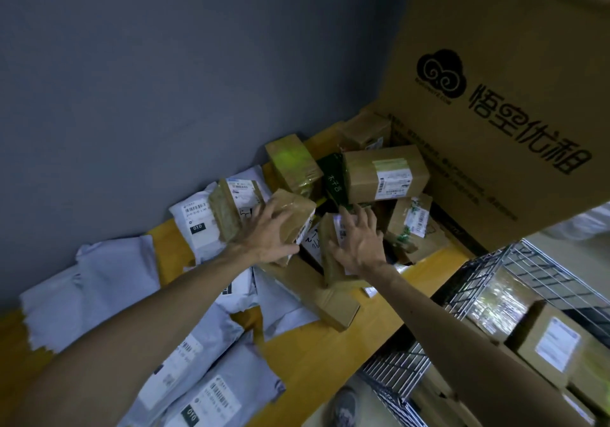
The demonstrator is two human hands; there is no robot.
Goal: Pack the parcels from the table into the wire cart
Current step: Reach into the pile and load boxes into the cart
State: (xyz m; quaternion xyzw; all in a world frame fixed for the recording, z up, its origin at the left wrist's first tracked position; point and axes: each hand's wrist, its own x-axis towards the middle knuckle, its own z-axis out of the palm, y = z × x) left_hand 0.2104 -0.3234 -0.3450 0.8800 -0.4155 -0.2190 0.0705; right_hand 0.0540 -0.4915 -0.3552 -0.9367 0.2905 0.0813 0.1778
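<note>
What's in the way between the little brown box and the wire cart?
The right hand and its forearm cross the path from the small brown box under the left hand to the wire cart. A taped brown parcel beneath the right hand lies there too.

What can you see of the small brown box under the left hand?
The small brown box looks like cardboard wrapped in glossy clear tape, and its corners are intact. A white barcode label sits on its right end face. It lies tilted on the heap of parcels on the yellow table, against a taller box on its left. The left hand rests on it with fingers spread and fairly straight, not yet curled around it.
</note>
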